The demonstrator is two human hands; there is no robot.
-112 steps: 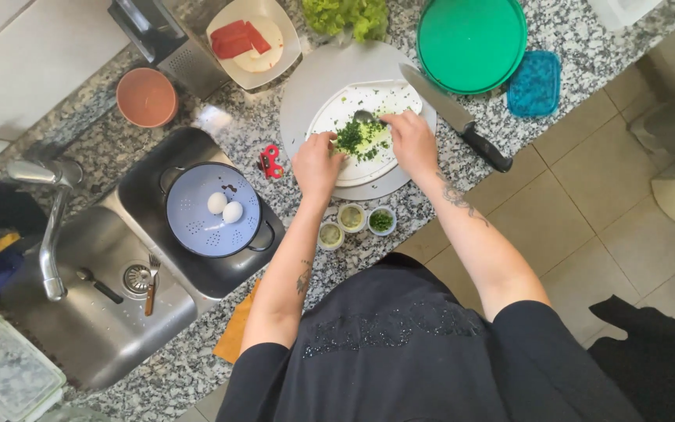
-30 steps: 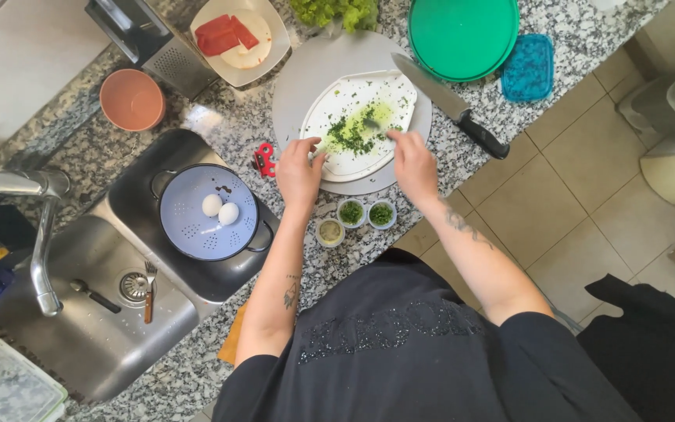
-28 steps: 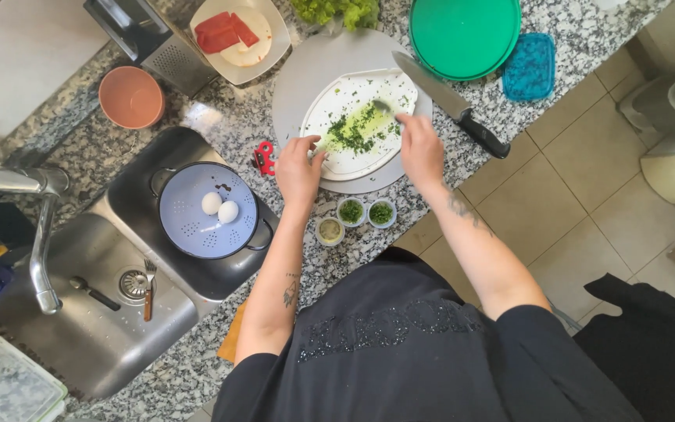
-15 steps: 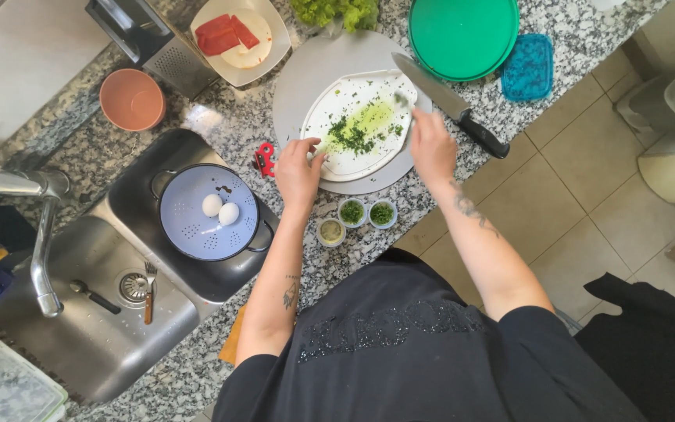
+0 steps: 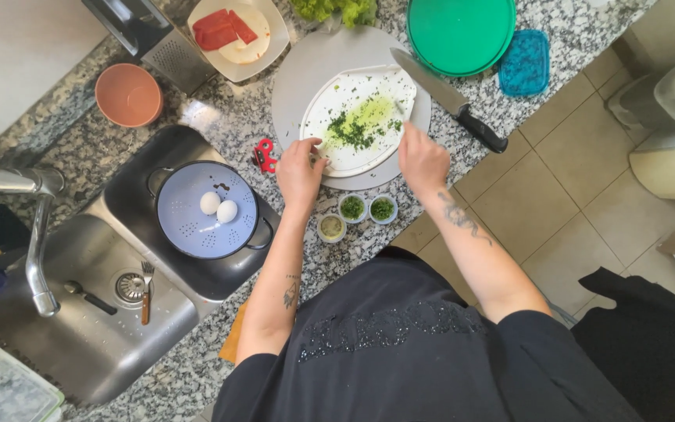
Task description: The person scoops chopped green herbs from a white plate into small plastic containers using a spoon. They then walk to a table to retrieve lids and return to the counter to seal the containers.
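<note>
A white cutting sheet (image 5: 330, 101) lies on a round grey board (image 5: 298, 70) and carries a pile of chopped green herbs (image 5: 357, 125). My left hand (image 5: 300, 172) pinches the sheet's left edge. At the sheet's lower right edge, my right hand (image 5: 423, 160) is closed on what looks like a small thin blade (image 5: 398, 109) pointing toward the herbs. Three small cups (image 5: 351, 207) with green bits stand just below the board, near my hands.
A large black-handled knife (image 5: 447, 98) lies right of the board. Behind are a green lid (image 5: 458, 31), a blue pad (image 5: 525, 62), lettuce (image 5: 337, 9), a plate with red slices (image 5: 236, 31), a grater (image 5: 173, 59) and a terracotta bowl (image 5: 128, 94). A blue colander (image 5: 197, 234) with two eggs sits left, by the sink (image 5: 80, 344) and faucet (image 5: 37, 234).
My right hand has slid from the herbs down to the sheet's lower right edge. The herbs are now spread into a streak across the sheet. My left hand stays on the left edge.
</note>
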